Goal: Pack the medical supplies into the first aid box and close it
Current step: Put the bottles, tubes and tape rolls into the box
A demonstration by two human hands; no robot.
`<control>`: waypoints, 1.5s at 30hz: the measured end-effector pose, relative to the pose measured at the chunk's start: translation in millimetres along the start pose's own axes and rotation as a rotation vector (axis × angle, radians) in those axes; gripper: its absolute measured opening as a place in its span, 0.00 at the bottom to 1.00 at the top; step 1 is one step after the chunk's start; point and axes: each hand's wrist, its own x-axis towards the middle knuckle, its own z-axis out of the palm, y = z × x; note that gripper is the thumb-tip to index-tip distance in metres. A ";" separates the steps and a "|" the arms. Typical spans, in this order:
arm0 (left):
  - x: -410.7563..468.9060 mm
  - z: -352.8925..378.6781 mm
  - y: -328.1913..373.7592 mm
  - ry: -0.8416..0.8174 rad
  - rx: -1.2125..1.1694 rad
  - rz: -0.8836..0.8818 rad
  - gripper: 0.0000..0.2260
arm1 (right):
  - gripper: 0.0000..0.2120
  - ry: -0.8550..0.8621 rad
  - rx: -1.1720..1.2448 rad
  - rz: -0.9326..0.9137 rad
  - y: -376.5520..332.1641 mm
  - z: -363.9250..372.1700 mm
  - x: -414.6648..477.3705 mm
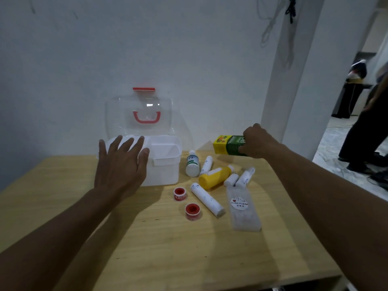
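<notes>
The white first aid box (165, 164) stands at the back of the wooden table, its clear lid (138, 114) with a red handle raised against the wall. My left hand (120, 164) hovers flat and spread in front of the box's left half, holding nothing. My right hand (255, 142) grips a green and yellow carton (227, 144), lifted above the table's back right. Loose on the table lie a white bottle (192, 164), a yellow bottle (214, 177), several white rolls (206, 199), two red tape spools (192, 211) and a clear cling film case (243, 208).
The wooden table (168, 248) ends at a front edge near the bottom right. A white wall stands right behind the box, a white pillar (294, 80) at the right. People stand on the floor beyond the table at the far right (365, 127).
</notes>
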 end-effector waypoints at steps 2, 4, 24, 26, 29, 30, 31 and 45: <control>-0.9 -4.8 -4.5 0.015 0.015 -0.040 0.31 | 0.22 0.048 0.024 -0.015 -3.9 -17.5 -0.7; -2.3 -8.1 -9.5 0.002 0.024 -0.078 0.31 | 0.23 0.102 0.066 -0.044 -13.1 -37.6 -4.3; -10.5 -2.4 -16.3 -0.072 -0.082 -0.139 0.27 | 0.20 -0.099 0.175 -0.349 -174.4 -58.4 -11.3; -10.9 -1.8 -16.6 -0.064 -0.089 -0.136 0.27 | 0.20 -0.118 0.171 -0.363 -181.1 -51.6 -9.5; -10.5 -1.0 -16.8 -0.062 -0.101 -0.135 0.27 | 0.20 -0.129 0.182 -0.388 -188.6 -43.2 -7.2; -10.3 -0.6 -16.9 -0.061 -0.101 -0.135 0.27 | 0.20 -0.135 0.195 -0.391 -190.6 -40.2 -6.1; -10.3 -0.4 -17.0 -0.059 -0.100 -0.135 0.27 | 0.20 -0.140 0.212 -0.393 -192.3 -36.4 -5.0; -8.1 1.7 -17.6 -0.049 -0.104 -0.145 0.26 | 0.14 -0.206 0.226 -0.467 -198.3 -6.6 2.1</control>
